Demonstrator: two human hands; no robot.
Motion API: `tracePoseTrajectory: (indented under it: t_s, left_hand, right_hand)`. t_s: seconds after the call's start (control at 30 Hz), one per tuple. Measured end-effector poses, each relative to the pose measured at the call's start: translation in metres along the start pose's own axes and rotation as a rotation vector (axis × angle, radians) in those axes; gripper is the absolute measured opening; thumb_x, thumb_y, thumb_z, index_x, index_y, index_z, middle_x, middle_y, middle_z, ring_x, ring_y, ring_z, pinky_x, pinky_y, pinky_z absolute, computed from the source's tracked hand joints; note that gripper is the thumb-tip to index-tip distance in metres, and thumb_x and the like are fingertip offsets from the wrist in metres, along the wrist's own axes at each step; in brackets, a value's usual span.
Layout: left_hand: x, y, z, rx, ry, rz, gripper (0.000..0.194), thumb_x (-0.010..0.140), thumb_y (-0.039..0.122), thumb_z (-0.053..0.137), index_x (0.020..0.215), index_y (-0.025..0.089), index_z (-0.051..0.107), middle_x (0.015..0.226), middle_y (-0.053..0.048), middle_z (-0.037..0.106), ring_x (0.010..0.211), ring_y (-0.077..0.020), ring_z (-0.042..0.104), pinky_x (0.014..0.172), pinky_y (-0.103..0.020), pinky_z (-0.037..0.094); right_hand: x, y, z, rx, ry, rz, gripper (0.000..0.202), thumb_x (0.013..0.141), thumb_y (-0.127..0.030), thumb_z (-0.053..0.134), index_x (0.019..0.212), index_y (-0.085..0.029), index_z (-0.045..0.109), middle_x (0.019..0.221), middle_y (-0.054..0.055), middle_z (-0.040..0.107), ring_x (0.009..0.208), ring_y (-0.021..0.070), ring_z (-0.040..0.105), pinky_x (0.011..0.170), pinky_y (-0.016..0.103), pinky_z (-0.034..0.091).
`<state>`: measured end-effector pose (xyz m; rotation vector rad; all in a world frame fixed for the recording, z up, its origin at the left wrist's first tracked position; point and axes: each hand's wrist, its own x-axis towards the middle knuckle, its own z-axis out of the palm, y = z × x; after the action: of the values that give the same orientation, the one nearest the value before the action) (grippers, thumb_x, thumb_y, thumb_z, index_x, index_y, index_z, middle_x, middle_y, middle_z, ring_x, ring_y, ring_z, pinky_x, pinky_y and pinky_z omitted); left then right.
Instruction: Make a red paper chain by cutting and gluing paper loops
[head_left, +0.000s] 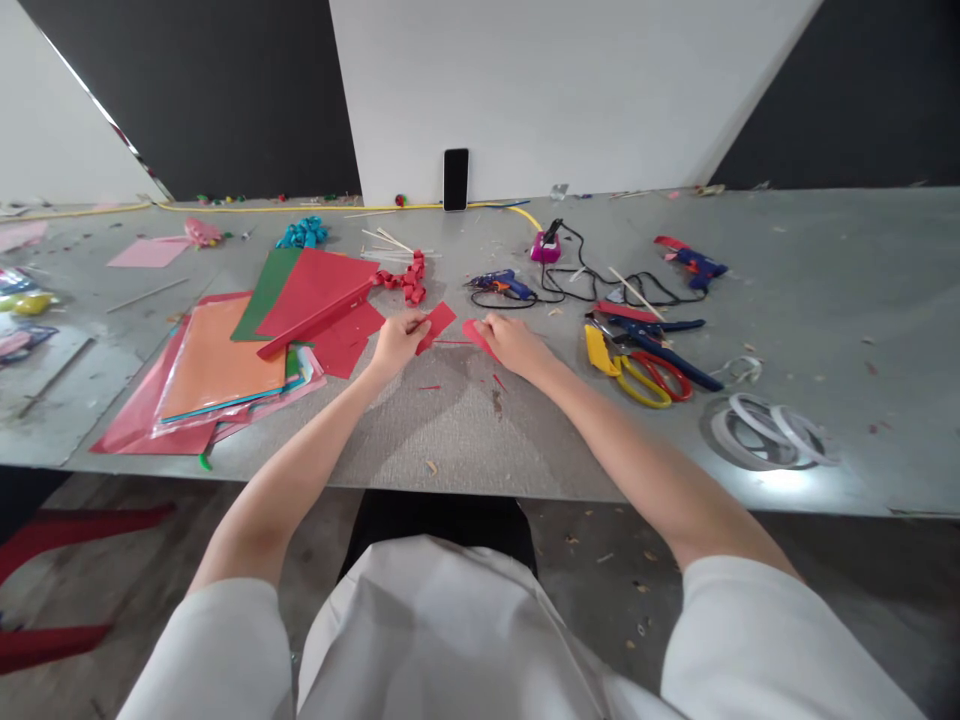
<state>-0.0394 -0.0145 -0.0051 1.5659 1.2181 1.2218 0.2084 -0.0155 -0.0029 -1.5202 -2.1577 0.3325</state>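
Note:
My left hand [402, 338] pinches a small red paper piece [439, 320] above the middle of the grey table. Just right of it, my right hand [513, 343] is closed on another red paper piece [478, 335], partly covered by the fingers. A gap separates the two pieces. A thin red strip [453, 343] lies between the hands, with small red scraps [430, 387] in front. Red sheets [322, 290] lie left of my left hand, beside a green sheet [268, 290] and a bagged orange sheet [225, 360]. Behind my left hand is a curled red paper chain [411, 280].
Blue glue guns [507, 283] [701, 268] with black cords lie behind and right. Scissors [645, 380], pliers [667, 345] and white tape rolls [765, 432] are on the right. A phone [456, 180] leans on the back wall. Blue ribbon [303, 233] sits back left.

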Motion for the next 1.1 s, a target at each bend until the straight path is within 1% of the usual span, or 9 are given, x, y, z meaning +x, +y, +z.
tracePoseTrajectory:
  t_s: [0.07, 0.13, 0.2, 0.27, 0.4, 0.53, 0.67, 0.93, 1.1]
  left_hand:
    - [-0.002, 0.004, 0.001, 0.011, -0.028, 0.009, 0.011, 0.089, 0.027, 0.072, 0.091, 0.017, 0.075, 0.081, -0.005, 0.077, 0.069, -0.0171, 0.072, 0.066, -0.026, 0.053]
    - [-0.004, 0.008, 0.001, 0.028, -0.068, 0.045, 0.010, 0.089, 0.025, 0.073, 0.093, 0.016, 0.075, 0.087, -0.007, 0.079, 0.076, -0.0179, 0.074, 0.070, -0.025, 0.054]
    - [-0.007, 0.012, 0.001, 0.062, -0.121, 0.085, 0.010, 0.089, 0.025, 0.072, 0.093, 0.016, 0.076, 0.090, -0.007, 0.080, 0.079, -0.0177, 0.074, 0.071, -0.025, 0.053]
    - [-0.009, 0.016, 0.001, 0.109, -0.173, 0.110, 0.012, 0.090, 0.027, 0.072, 0.092, 0.016, 0.076, 0.087, -0.006, 0.079, 0.075, -0.0165, 0.072, 0.067, -0.024, 0.051]
    - [-0.014, 0.022, 0.002, 0.114, -0.228, 0.102, 0.017, 0.092, 0.031, 0.071, 0.097, 0.016, 0.078, 0.075, -0.004, 0.076, 0.064, -0.0149, 0.069, 0.059, -0.023, 0.048]
    - [-0.014, 0.025, 0.003, -0.020, -0.129, 0.011, 0.024, 0.089, 0.032, 0.077, 0.104, 0.014, 0.075, 0.073, -0.007, 0.077, 0.060, -0.0172, 0.073, 0.056, -0.024, 0.052]
    - [-0.011, 0.025, 0.001, -0.116, -0.072, -0.040, 0.027, 0.086, 0.035, 0.082, 0.100, 0.013, 0.074, 0.070, -0.007, 0.076, 0.057, -0.0175, 0.072, 0.059, -0.028, 0.058]
    - [-0.010, 0.024, 0.001, -0.159, -0.066, -0.042, 0.029, 0.085, 0.037, 0.084, 0.097, 0.014, 0.072, 0.069, -0.005, 0.074, 0.059, -0.0167, 0.071, 0.063, -0.029, 0.059]
    - [-0.003, 0.021, -0.007, -0.050, -0.002, -0.081, 0.025, 0.100, 0.040, 0.063, 0.098, 0.016, 0.070, 0.075, -0.009, 0.073, 0.062, -0.0196, 0.071, 0.067, -0.033, 0.058]
  right_hand:
    - [0.003, 0.001, 0.003, 0.182, 0.143, -0.008, 0.052, 0.104, -0.070, 0.037, 0.099, -0.023, 0.060, 0.102, 0.015, 0.071, 0.096, 0.0289, 0.067, 0.088, 0.042, 0.049]
    - [0.004, -0.003, 0.003, 0.454, 0.194, -0.044, 0.056, 0.099, -0.077, 0.042, 0.101, -0.024, 0.060, 0.097, 0.010, 0.069, 0.090, 0.0248, 0.065, 0.085, 0.039, 0.051]
    - [0.002, -0.011, 0.002, 0.701, 0.118, -0.072, 0.058, 0.093, -0.080, 0.051, 0.104, -0.024, 0.061, 0.091, 0.006, 0.068, 0.082, 0.0211, 0.065, 0.080, 0.036, 0.053]
    - [-0.001, -0.019, 0.002, 0.811, 0.019, -0.090, 0.059, 0.086, -0.080, 0.063, 0.107, -0.024, 0.063, 0.091, 0.004, 0.069, 0.079, 0.0191, 0.064, 0.077, 0.033, 0.053]
    - [-0.007, -0.030, 0.003, 0.778, 0.041, -0.062, 0.058, 0.083, -0.079, 0.069, 0.098, -0.023, 0.067, 0.084, 0.002, 0.069, 0.073, 0.0170, 0.062, 0.071, 0.032, 0.052]
    - [-0.008, -0.030, 0.005, 0.820, 0.139, 0.013, 0.057, 0.084, -0.080, 0.066, 0.093, -0.024, 0.066, 0.074, 0.002, 0.068, 0.066, 0.0176, 0.062, 0.066, 0.033, 0.052]
    - [-0.006, -0.028, 0.008, 0.914, 0.232, 0.047, 0.053, 0.085, -0.076, 0.068, 0.096, -0.025, 0.064, 0.076, 0.004, 0.071, 0.065, 0.0205, 0.066, 0.070, 0.038, 0.056]
    - [-0.008, -0.031, 0.010, 0.912, 0.242, 0.090, 0.054, 0.084, -0.077, 0.069, 0.098, -0.025, 0.065, 0.081, 0.007, 0.075, 0.070, 0.0226, 0.069, 0.075, 0.043, 0.061]
    - [-0.005, -0.025, 0.013, 0.912, 0.295, 0.111, 0.054, 0.085, -0.078, 0.066, 0.098, -0.026, 0.062, 0.082, 0.008, 0.075, 0.072, 0.0240, 0.071, 0.077, 0.044, 0.062]
